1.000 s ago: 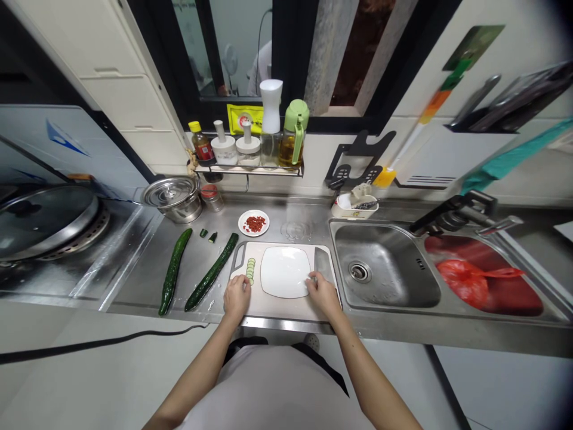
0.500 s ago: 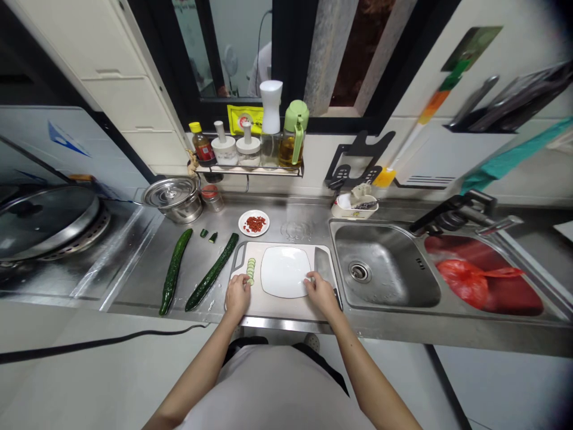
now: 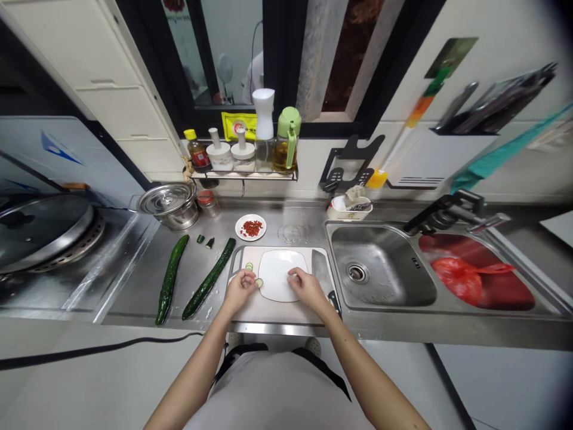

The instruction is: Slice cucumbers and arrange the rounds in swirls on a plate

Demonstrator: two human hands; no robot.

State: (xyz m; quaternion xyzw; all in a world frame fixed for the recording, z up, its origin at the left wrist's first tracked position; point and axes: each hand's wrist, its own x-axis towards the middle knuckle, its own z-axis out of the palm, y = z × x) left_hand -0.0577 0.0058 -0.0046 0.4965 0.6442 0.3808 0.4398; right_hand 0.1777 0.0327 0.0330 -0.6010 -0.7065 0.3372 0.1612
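One cucumber slice (image 3: 259, 283) is pinched by left fingers (image 3: 249, 279); loosely curled right fingers (image 3: 296, 275) overlap a white plate (image 3: 275, 269); a dish (image 3: 240, 221) holds red pieces (image 3: 251, 229).

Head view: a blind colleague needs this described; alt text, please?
A person's left hand apparently pinches a cucumber slice at the left edge of a white plate on a cutting board, the right hand over the plate's right side. Two cucumbers lie left of the board, a knife on its right end.
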